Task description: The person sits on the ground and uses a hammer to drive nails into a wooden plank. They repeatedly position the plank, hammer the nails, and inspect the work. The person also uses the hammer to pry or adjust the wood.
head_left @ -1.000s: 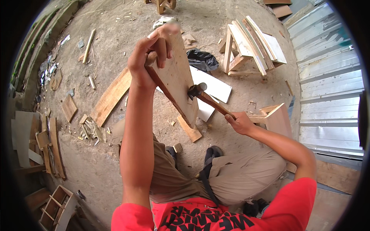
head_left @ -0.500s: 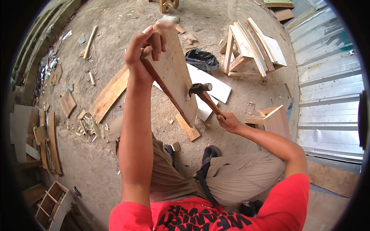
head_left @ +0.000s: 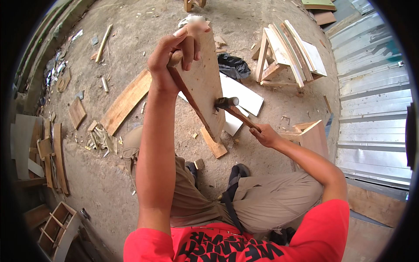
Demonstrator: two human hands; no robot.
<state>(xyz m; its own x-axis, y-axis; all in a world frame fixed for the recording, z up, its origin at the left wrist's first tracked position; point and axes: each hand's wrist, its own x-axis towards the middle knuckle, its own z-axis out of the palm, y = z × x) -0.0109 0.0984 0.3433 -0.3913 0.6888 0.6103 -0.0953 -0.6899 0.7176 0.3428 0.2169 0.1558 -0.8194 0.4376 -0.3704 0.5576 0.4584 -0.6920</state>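
Note:
My left hand (head_left: 165, 61) is raised at the far end of a wooden board (head_left: 206, 81), its fingers hooked over the edge. The board is tilted up, its broad pale face turned to the right. My right hand (head_left: 267, 135) is closed round the wooden handle of a claw hammer (head_left: 246, 118). The dark hammer head rests at the board's face, near its lower right edge; whether a nail is under the claw cannot be made out. Beyond my left fingertips the picture is blurred over something whitish.
White panels (head_left: 251, 98) and a plank (head_left: 126, 102) lie on the dirt floor. A black plastic bag (head_left: 233, 66) is behind the board. At right stand a wooden frame piece (head_left: 283, 56), an open wooden box (head_left: 314, 137) and a corrugated metal wall (head_left: 373, 109). Scrap wood (head_left: 60, 159) leans at left.
The board and my left hand have shifted slightly to the right. The hammer handle has tipped a little lower, with my right hand moving slightly right; its head stays at the board.

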